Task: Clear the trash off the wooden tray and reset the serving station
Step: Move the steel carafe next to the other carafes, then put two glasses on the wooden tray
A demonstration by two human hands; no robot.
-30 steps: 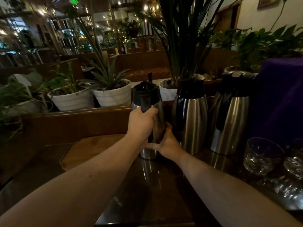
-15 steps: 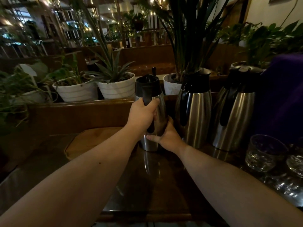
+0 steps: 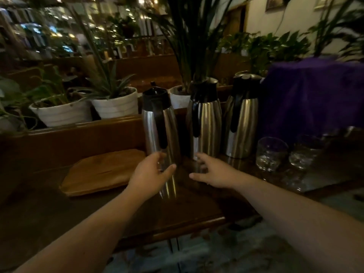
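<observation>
A steel carafe (image 3: 157, 125) with a black lid and handle stands upright on the dark table, leftmost in a row with two more carafes (image 3: 204, 119) (image 3: 243, 117). The wooden tray (image 3: 102, 171) lies bare to its left. My left hand (image 3: 150, 175) hovers just in front of the first carafe's base, fingers spread, holding nothing. My right hand (image 3: 209, 171) is open too, a little to the right of that base, in front of the middle carafe.
Clear glasses (image 3: 272, 153) (image 3: 306, 151) stand at the right, below a purple cloth (image 3: 315, 95). White plant pots (image 3: 115, 104) (image 3: 61, 113) line the wooden ledge behind. The table's front edge (image 3: 189, 227) runs near my forearms, with patterned floor below.
Both hands have let go of the left carafe and pulled back toward me with fingers apart. The carafe stays standing beside the other two.
</observation>
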